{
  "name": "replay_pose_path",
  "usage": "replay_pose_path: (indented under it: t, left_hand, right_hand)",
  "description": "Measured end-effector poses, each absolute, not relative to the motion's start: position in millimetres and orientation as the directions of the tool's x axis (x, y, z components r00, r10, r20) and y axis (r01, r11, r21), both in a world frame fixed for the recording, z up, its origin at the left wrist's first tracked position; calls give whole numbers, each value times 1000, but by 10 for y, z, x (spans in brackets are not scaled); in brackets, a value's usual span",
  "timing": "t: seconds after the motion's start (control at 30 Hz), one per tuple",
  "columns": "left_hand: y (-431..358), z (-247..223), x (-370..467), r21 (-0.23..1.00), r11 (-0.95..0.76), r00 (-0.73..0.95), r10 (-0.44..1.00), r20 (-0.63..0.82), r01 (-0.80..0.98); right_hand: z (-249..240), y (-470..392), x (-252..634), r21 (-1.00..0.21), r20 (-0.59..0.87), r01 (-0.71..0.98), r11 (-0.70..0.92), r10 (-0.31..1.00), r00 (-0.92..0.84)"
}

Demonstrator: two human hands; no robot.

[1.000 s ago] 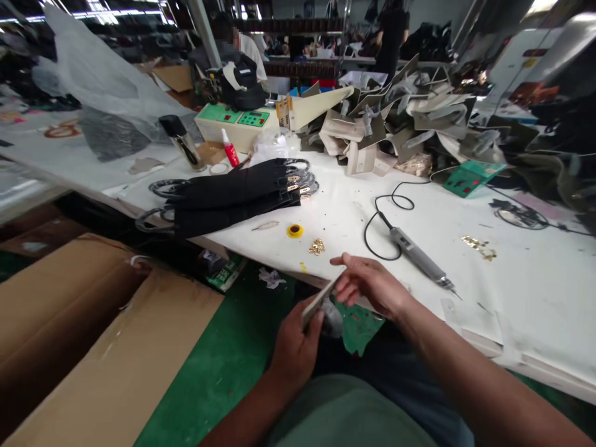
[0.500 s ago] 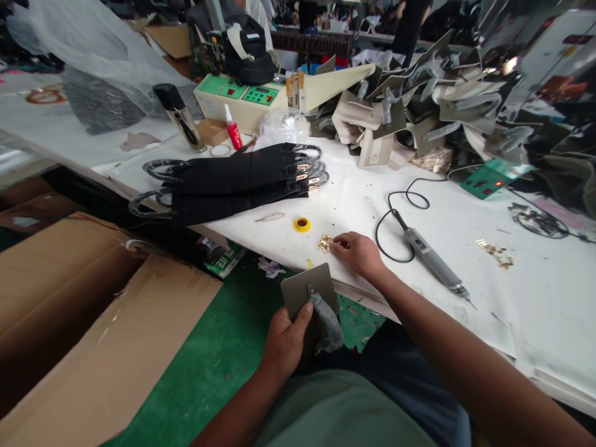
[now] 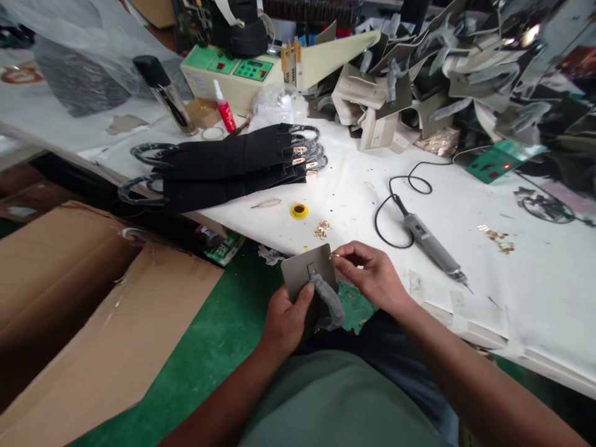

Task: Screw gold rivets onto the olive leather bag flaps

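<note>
My left hand is closed round a grey-taupe bag panel, its thumb on the front below a small tab. A handle wrapped in clear plastic hangs from that panel. At the panel's upper right edge, my right hand pinches a small gold metal ring between thumb and fingertips. Several similar gold rings lie in a small pile near the table's front edge. Beside them sits a yellow round container with a dark middle.
Black bag pieces with wrapped handles lie stacked on the white table. A grey electric screwdriver with a looped cord rests at right, near gold bits. Taupe bag pieces heap behind. An open cardboard box stands at left.
My right hand has moved from the gold pile toward me, to the panel's edge, with a gold ring in its fingertips. The left hand still holds the panel. The view has tilted downward.
</note>
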State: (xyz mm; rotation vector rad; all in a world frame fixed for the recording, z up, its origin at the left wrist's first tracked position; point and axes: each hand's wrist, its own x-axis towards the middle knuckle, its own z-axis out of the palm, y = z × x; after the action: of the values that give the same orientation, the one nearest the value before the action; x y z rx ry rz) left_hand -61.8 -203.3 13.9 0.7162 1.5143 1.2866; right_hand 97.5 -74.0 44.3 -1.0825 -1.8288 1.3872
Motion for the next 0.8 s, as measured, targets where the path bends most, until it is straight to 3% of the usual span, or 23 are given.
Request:
replay_pose_path:
  t: [0.1, 0.2, 0.53, 0.8]
  left_hand:
    - [-2025, 192, -531, 969, 246, -312, 919, -240, -21]
    - [-2004, 240, -431, 972, 217, -285, 940, -185, 85]
    - [-1945, 400, -144, 963, 68, -200, 980, -15, 261]
    - [-1963, 482, 24, 919, 0, -152, 986, 65, 394]
  right_hand:
    - [501, -1029, 1015, -979, 12, 172, 111, 869, -494]
    - [487, -1139, 1094, -964, 79, 196, 179, 899, -431]
    - [542, -1236, 1449, -870, 343, 237, 432, 876, -340]
    - [483, -1318, 1540, -910, 336, 161, 381, 908, -248]
